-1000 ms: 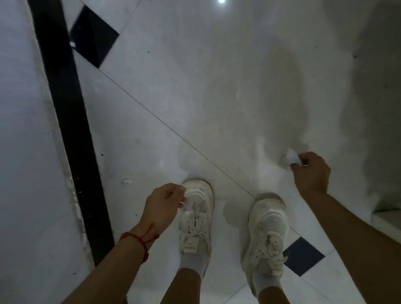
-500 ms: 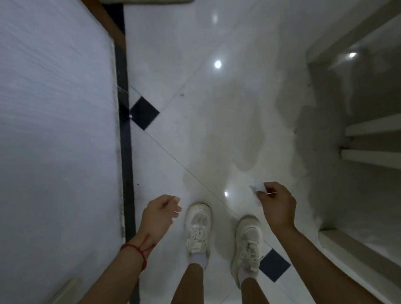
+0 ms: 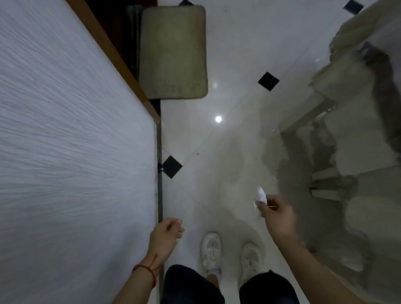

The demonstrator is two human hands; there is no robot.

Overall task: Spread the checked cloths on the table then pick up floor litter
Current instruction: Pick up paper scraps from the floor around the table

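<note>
This looks like a home, in a tiled hallway or landing. The floor (image 3: 233, 49) is glossy white tile set with small black diamond insets (image 3: 268, 81) and mirrors a ceiling light, and a beige mat (image 3: 174, 53) lies on it beside a dark wooden door frame (image 3: 107, 50). A pale textured wall (image 3: 46, 155) fills the left side, and on the right there are what seem to be pale stair steps (image 3: 333, 177), though blur makes them hard to read.

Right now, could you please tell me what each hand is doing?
Left hand: loosely curled; whether it holds anything cannot be told.
Right hand: closed on a small crumpled white paper scrap.
</note>
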